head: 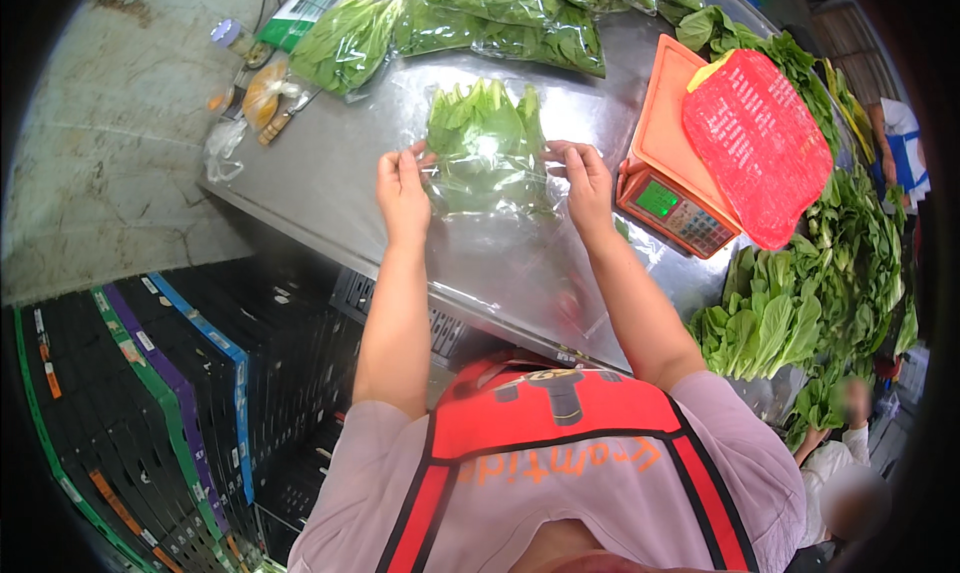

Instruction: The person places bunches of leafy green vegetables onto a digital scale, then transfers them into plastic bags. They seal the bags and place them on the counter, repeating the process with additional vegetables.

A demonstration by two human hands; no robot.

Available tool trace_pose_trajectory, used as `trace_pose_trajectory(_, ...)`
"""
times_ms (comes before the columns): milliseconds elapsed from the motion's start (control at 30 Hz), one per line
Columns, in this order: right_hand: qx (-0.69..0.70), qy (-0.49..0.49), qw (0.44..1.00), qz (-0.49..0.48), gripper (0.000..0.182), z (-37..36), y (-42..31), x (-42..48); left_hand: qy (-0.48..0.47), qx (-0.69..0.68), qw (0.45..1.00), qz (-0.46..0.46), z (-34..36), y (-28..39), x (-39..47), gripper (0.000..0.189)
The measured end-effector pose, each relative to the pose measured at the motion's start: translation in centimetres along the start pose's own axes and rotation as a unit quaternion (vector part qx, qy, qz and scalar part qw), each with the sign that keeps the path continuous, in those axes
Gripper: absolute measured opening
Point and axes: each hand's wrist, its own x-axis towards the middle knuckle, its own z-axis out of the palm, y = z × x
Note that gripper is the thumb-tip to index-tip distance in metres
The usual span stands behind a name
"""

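A clear plastic bag of leafy greens lies on the metal table in front of me, its pale stalks pointing away. My left hand pinches the bag's left edge between thumb and fingers. On the opposite edge, my right hand grips the plastic in the same way. The end of the bag nearer me looks flat and loose. Just right of my right hand stands an orange digital scale with a lit green display. A red plastic bag bearing writing covers part of its pan.
Filled bags of greens are piled along the back. Loose leafy greens cover the right side. At the left edge are a knotted bag, a wooden-handled tool and a jar. Stacked black crates stand lower left; people work at right.
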Motion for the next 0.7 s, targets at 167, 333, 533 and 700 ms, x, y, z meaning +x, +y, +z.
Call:
trace_pose_trajectory(167, 0.023, 0.011, 0.984, 0.177, 0.027, 0.4, 1.6, 2.5, -0.008, 0.1, 0.993, -0.069, 0.9, -0.8, 2.7, 0.022)
trace_pose_trajectory(333, -0.146, 0.029, 0.969, 0.199, 0.027, 0.8, 4.3, 4.7, 0.013, 0.274, 0.959, -0.074, 1.2, -3.2, 5.1, 0.027)
trace_pose_trajectory(533, -0.57, -0.011, 0.811, 0.131, 0.031, 2.4, 2.8, 4.9, 0.005, 0.567, 0.823, -0.028, 3.6, -2.2, 5.1, 0.029)
trace_pose_trajectory(700, -0.507, 0.044, 0.852, 0.124, 0.021, 2.2, 2.1, 5.9, -0.03, 0.615, 0.788, -0.022, 3.0, -2.8, 6.8, 0.026)
